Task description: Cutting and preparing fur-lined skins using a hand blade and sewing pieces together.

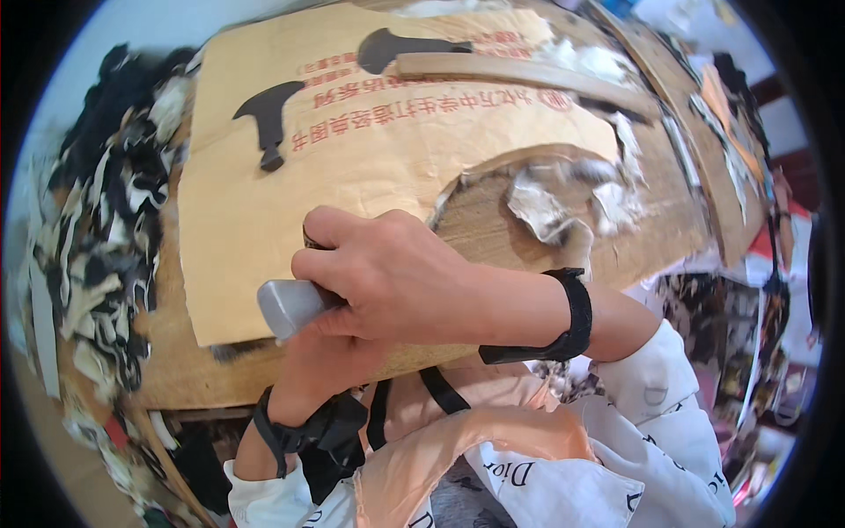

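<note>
My right hand [378, 273] is closed round a tool with a silver-grey end [286, 308], over the lower middle of a large tan paper sheet [224, 202] with red printing; the tool's far part is hidden. My left hand [321, 361] is just beneath and behind it at the sheet's near edge, its fingers hidden. Two dark, curved-blade tools [268, 119] lie farther up on the paper, one beside a long wooden strip [528, 75]. The paper's right side has a curved edge, with pale fluffy scraps [546, 202] beside it.
The wooden worktable [669, 238] is under the paper. A heap of black and white scraps [106, 220] lines the left. Long strips [682, 150] and pale material lie along the right edge, with more piled material [709, 326] below it. A pale peach cloth [480, 396] shows at the bottom.
</note>
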Tool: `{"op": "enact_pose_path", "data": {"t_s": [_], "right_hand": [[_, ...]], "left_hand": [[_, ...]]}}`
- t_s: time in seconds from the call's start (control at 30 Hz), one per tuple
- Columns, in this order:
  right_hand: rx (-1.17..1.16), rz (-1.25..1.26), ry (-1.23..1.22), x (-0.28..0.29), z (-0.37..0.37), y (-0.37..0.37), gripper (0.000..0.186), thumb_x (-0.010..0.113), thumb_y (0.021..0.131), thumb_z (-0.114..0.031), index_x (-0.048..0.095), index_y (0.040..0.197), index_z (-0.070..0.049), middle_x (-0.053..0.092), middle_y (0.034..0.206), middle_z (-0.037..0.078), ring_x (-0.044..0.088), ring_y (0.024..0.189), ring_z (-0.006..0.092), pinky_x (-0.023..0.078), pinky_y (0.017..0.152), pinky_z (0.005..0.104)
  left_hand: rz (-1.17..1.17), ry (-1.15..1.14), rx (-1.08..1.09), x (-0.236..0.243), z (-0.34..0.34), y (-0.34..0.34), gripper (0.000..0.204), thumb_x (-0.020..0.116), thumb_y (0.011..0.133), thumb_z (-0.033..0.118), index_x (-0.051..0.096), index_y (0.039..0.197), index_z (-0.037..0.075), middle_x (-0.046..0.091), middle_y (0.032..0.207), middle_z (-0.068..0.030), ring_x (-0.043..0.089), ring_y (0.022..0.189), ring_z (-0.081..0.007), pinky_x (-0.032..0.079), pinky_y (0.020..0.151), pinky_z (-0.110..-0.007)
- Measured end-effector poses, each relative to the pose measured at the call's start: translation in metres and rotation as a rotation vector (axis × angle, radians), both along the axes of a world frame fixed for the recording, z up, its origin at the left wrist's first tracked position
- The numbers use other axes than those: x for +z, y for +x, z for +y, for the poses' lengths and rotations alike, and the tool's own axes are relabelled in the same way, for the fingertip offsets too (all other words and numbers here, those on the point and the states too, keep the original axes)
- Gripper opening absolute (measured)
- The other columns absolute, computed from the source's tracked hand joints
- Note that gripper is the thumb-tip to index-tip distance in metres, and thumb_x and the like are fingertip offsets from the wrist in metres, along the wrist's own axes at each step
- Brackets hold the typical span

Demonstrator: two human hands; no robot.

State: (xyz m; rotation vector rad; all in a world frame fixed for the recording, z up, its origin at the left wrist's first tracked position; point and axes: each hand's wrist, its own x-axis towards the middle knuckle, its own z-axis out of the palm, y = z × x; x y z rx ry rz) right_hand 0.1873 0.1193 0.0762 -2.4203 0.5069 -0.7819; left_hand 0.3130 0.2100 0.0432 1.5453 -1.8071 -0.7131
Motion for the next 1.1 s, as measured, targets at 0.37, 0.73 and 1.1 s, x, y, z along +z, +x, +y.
{"op": "enact_pose_path", "data": {"t_s": [0.37, 0.73, 1.1], "right_hand": [[-0.73, 0.142, 0.107, -0.066, 0.032, -0.067, 0.011, 0.061, 0.079, -0.012, 0.056, 0.075, -0.003, 0.05, 0.077, 0.013, 0.053, 0.07, 0.0306, 0.044, 0.063, 0.0391], [-0.744, 0.023, 0.112, -0.086, 0.045, -0.048, 0.014, 0.068, 0.07, -0.011, 0.057, 0.075, -0.005, 0.051, 0.073, 0.009, 0.053, 0.07, 0.0286, 0.04, 0.06, 0.0385], [-0.531, -0.137, 0.185, -0.086, 0.049, -0.043, 0.009, 0.06, 0.071, -0.007, 0.056, 0.079, -0.01, 0.057, 0.075, 0.002, 0.05, 0.075, 0.0254, 0.037, 0.069, 0.0353]], "left_hand": [[0.463, 0.321, -0.346, -0.026, -0.02, 0.026, 0.014, 0.043, 0.091, 0.017, 0.049, 0.091, 0.005, 0.045, 0.084, -0.0025, 0.041, 0.074, -0.0107, 0.036, 0.068, -0.025], [0.439, 0.435, -0.392, -0.024, -0.029, 0.023, 0.011, 0.046, 0.088, 0.014, 0.05, 0.09, 0.004, 0.048, 0.087, -0.0045, 0.046, 0.079, -0.013, 0.039, 0.072, -0.026], [0.328, 0.376, -0.395, -0.028, -0.034, 0.019, 0.011, 0.048, 0.087, 0.014, 0.049, 0.09, 0.004, 0.047, 0.082, -0.0046, 0.045, 0.073, -0.0132, 0.039, 0.066, -0.026]]}}
